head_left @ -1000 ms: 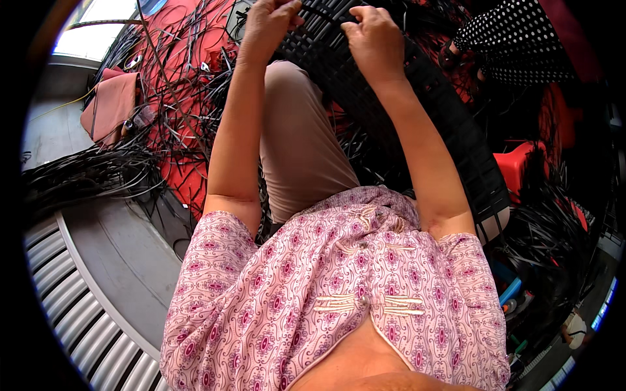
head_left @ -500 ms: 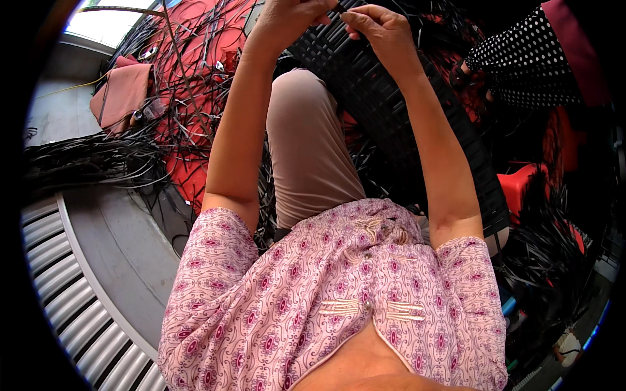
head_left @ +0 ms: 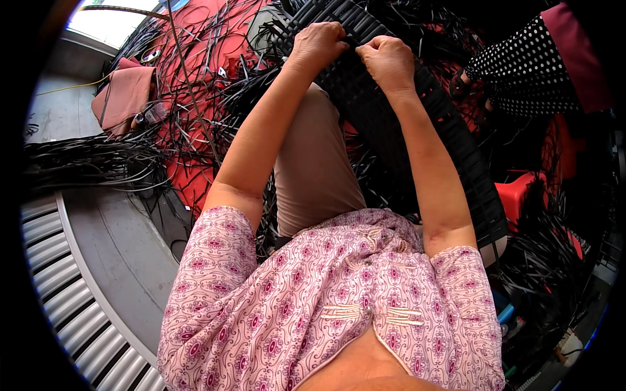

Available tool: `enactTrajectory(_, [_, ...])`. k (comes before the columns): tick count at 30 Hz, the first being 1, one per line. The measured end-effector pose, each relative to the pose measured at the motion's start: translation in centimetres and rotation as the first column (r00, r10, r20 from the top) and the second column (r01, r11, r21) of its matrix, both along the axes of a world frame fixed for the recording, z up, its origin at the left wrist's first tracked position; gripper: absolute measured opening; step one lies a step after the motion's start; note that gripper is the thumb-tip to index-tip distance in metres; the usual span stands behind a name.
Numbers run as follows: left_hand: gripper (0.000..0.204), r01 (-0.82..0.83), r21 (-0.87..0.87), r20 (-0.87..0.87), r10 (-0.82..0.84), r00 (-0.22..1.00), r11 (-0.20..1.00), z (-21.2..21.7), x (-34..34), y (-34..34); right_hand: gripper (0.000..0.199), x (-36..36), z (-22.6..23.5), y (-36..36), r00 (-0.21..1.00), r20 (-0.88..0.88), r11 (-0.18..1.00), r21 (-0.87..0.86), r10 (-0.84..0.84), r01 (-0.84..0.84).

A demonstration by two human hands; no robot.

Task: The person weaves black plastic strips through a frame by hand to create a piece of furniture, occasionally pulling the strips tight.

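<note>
Black woven strap mat (head_left: 417, 130) runs from our lap up and away across the right knee, a long band of plaited plastic strips, and both our hands work at its far end. Our left hand (head_left: 317, 43) is clenched on the mat's upper left edge, fingers curled over the weave; our right hand (head_left: 389, 60) sits just beside it, closed in a fist that pinches the strips near the middle of the band. Loose black strips (head_left: 98, 159) lie in bundles to our left and scatter over a red sheet (head_left: 215, 85) on the floor. A brown cloth (head_left: 127, 94) rests near the upper left. A polka-dot garment (head_left: 521, 72) shows at the upper right.
</note>
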State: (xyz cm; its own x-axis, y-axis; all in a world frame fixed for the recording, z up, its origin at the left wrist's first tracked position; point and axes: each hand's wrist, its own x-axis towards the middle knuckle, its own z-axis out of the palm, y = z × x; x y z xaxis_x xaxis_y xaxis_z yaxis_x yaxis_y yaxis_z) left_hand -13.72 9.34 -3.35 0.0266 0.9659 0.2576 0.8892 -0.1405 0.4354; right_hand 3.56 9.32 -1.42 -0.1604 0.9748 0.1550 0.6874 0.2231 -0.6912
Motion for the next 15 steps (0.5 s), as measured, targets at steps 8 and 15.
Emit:
enactTrajectory(8, [0.024, 0.014, 0.025, 0.117, -0.017, 0.993, 1.0, -0.9, -0.2, -0.1, 0.023, -1.2, 1.4, -0.1, 0.974, 0.224, 0.998, -0.051, -0.016, 0.028])
enactTrajectory(15, [0.024, 0.027, 0.055, 0.183, -0.037, 0.982, 0.998, -1.7, -0.4, 0.1, 0.028, -2.5, 1.5, 1.3, 0.928, 0.37, 0.993, -0.117, 0.036, 0.008])
